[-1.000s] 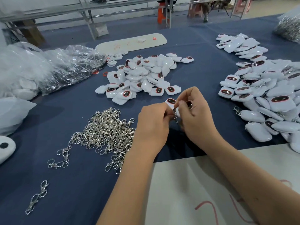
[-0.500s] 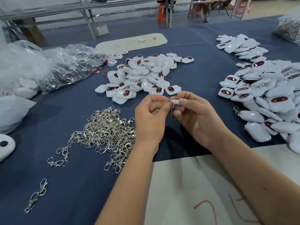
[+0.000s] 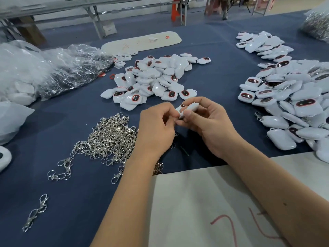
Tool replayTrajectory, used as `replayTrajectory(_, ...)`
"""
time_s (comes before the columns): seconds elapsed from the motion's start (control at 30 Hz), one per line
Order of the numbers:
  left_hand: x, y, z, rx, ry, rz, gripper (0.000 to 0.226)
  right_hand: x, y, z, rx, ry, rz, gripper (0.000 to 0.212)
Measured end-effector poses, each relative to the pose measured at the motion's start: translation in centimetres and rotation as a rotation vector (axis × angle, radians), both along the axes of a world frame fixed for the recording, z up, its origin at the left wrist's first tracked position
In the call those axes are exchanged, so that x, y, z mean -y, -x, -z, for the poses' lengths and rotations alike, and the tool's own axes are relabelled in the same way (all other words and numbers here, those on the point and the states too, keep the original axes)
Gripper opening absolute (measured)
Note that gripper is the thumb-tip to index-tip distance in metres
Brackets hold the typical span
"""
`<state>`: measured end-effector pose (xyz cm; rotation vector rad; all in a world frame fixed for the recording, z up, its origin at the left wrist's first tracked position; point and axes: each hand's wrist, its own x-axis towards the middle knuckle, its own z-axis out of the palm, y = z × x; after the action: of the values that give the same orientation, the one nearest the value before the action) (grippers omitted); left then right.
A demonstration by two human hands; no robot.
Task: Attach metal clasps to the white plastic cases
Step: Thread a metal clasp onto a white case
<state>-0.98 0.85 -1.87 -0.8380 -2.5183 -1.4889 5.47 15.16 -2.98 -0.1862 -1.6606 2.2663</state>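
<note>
As both hands met above the dark blue cloth-covered table (image 3: 222, 82), I held one small rounded white plastic case (image 3: 188, 108) in my right hand (image 3: 208, 125), fingers and thumb curled round it near its lower end. My left hand (image 3: 156, 129) was pinched at that same end, presumably on a silver metal swivel clasp, though the clasp itself was hidden behind the fingers. Loose clasps lay in a tangled silver heap (image 3: 110, 138) just left of the hands; unfitted cases formed a pile (image 3: 154, 81) beyond them, and another pile (image 3: 292, 97) lay to the right. Good practice, I judged, meant steadying the case and easing the ring through its loop without twisting.
</note>
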Motion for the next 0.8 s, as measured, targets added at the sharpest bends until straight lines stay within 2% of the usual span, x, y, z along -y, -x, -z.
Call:
replayTrajectory(0.07, 0.0, -0.1, 0.0, -0.024, 0.044, 0.017, 0.022, 0.1, -0.1, -0.2, 0.023, -0.041, 0.010, 0.014)
replayTrajectory(0.13, -0.4, -0.5, -0.1, 0.028, -0.048, -0.025, 0.022, 0.1, -0.2, -0.5, 0.016, -0.015, 0.015, 0.009)
replayTrajectory(0.3, -2.1, -1.3, -0.3, 0.420, -0.431, -0.041, 0.016, -0.2, -0.1, -0.8, -0.074, 0.097, -0.024, 0.006)
replayTrajectory(0.43, -1.9, -1.3, -0.4, 0.642, -0.555, -0.010, 0.012, -0.4, 0.0, -0.8, -0.094, 0.138, -0.022, 0.011)
replayTrajectory(0.6, -1.7, -1.4, -0.7, 0.675, -0.637, -0.020, 0.013, -0.1, -0.1, -0.8, -0.103, 0.126, -0.033, 0.013)
replayTrajectory(0.7, -1.8, -1.5, -0.6, 0.635, -0.691, -0.086, 0.014, 0.1, -0.2, -0.9, -0.091, 0.121, -0.008, 0.014)
replayTrajectory(0.8, -1.6, -1.6, -0.4, 0.566, -0.655, -0.095, 0.019, 0.2, -0.4, -1.1, -0.064, 0.087, 0.016, 0.011)
